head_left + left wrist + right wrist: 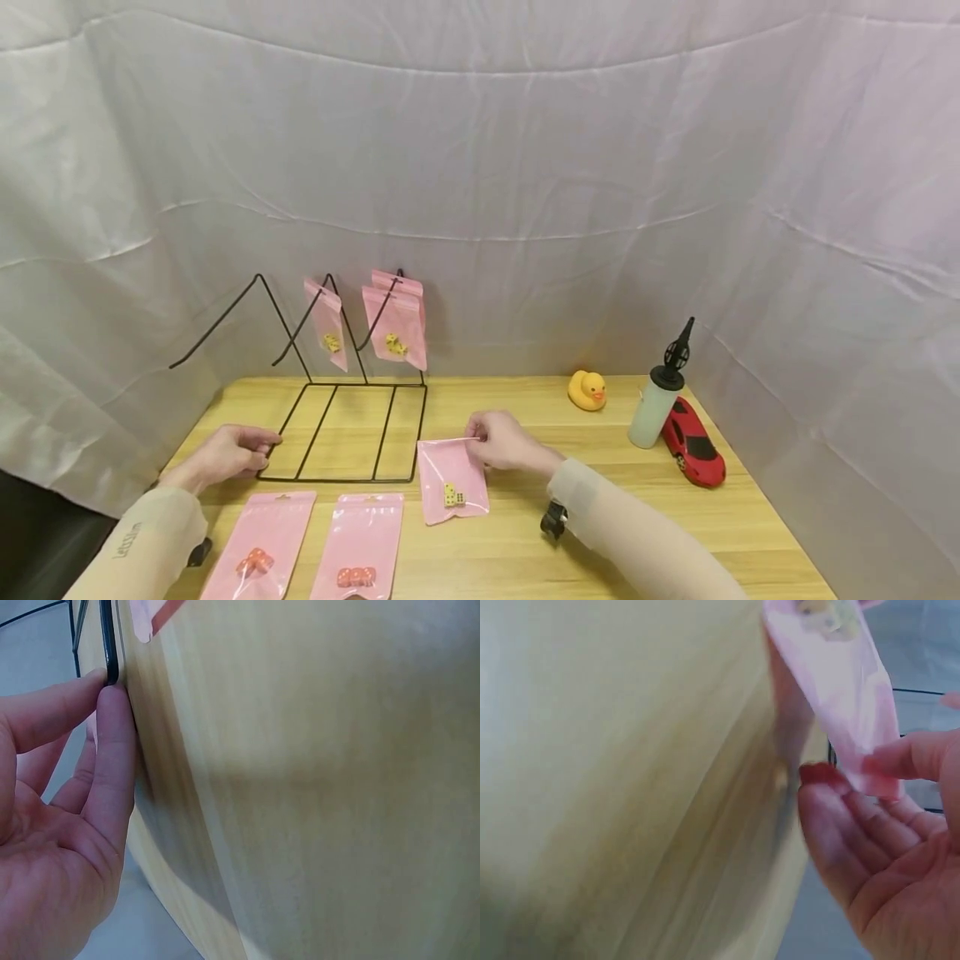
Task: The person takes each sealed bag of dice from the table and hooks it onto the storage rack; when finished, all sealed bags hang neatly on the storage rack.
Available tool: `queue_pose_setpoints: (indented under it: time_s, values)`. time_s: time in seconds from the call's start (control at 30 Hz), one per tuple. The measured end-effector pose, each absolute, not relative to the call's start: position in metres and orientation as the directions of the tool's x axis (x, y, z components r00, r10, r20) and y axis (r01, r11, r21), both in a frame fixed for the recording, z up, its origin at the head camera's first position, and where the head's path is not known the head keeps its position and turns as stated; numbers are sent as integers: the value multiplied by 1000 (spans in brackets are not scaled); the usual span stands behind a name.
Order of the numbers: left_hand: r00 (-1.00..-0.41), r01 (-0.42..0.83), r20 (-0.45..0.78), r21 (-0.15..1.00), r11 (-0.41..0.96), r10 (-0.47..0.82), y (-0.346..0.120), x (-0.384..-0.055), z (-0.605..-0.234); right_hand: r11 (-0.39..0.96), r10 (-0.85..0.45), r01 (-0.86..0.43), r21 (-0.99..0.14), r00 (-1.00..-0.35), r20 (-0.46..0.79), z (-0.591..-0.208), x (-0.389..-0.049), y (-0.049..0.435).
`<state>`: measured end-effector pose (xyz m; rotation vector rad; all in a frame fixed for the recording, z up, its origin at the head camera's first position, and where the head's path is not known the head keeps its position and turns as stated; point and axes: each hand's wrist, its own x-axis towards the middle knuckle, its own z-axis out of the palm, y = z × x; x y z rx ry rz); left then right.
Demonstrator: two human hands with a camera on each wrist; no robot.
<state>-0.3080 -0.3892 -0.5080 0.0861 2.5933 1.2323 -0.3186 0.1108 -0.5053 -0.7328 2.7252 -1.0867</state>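
Observation:
My right hand (508, 442) pinches the upper right corner of a pink zip bag (442, 458) with yellow dice (453, 496) inside. In the right wrist view the thumb and fingers grip the end of that bag (844, 690). At the front left corner of a black wire rack (337, 480), my left hand (228, 454) holds the base wire between thumb and finger, as the left wrist view also shows at the wire (109, 645). Several pink bags with yellow dice hang on the rack's hooks, one bag (327, 321) on the middle hook and others (395, 325) on the right one.
Two pink bags with orange-red dice, a left one (273, 525) and a right one (363, 533), lie in front of the rack. A yellow rubber duck (587, 390), a hand pump (654, 408) and a red toy car (693, 446) stand at the right. Grey curtains surround the table.

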Motion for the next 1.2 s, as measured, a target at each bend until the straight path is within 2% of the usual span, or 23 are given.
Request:
queue_pose_setpoints:
  time_s: [0.2,0.47,0.57,0.77,0.97,1.07,1.2]
  values:
    - [-963,-72,-219,770,634,157,-390,-307,-507,501,-436,-361,-787,-890,131,-494,-307,112]
    - [-964,-77,-221,768,636,149,-390,-307,-507,397,-392,-393,-829,-890,235,-473,-284,111]
    - [-963,-78,-222,770,634,151,-390,-307,-507,353,-402,-463,-813,-860,316,-467,-279,110]
    - [-963,-80,-224,768,635,150,-391,-307,-508,263,-436,-643,-719,-744,506,-456,-272,108]
    - [-964,-71,-218,767,638,155,-391,-307,-509,191,-443,-740,-645,-651,616,-442,-266,102]
    - [-963,-71,-220,768,637,159,-391,-307,-509,164,-442,-758,-631,-628,640,-435,-264,96]
    - [-961,-76,-225,768,636,158,-390,-307,-508,118,-443,-739,-663,-637,631,-429,-264,87]
